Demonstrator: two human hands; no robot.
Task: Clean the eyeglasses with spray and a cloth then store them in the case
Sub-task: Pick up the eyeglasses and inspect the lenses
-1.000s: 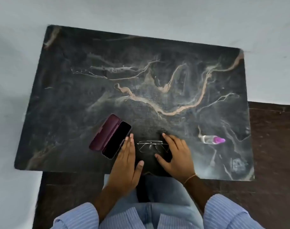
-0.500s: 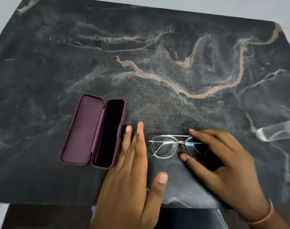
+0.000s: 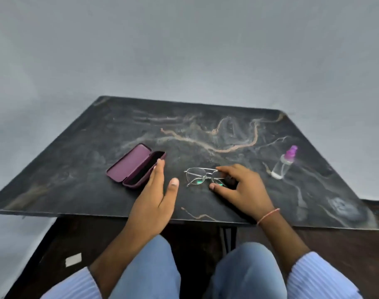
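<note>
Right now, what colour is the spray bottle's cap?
Purple, on the clear spray bottle; head view.

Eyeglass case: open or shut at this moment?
Open. The purple case lies on the table with its lid folded back flat, dark lining exposed; nothing visible inside. The left hand is beside it.

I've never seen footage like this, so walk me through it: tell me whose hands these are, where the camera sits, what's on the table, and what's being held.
No machine here: a person wears a camera on the head, looking down over their own knees. On the dark marble table lie an open maroon glasses case, eyeglasses and a small spray bottle with a purple top. The right hand has its grip on the eyeglasses, fingers and thumb pinching one lens. The left hand is open beside the case, holding nothing. No cloth is clearly visible.
</note>
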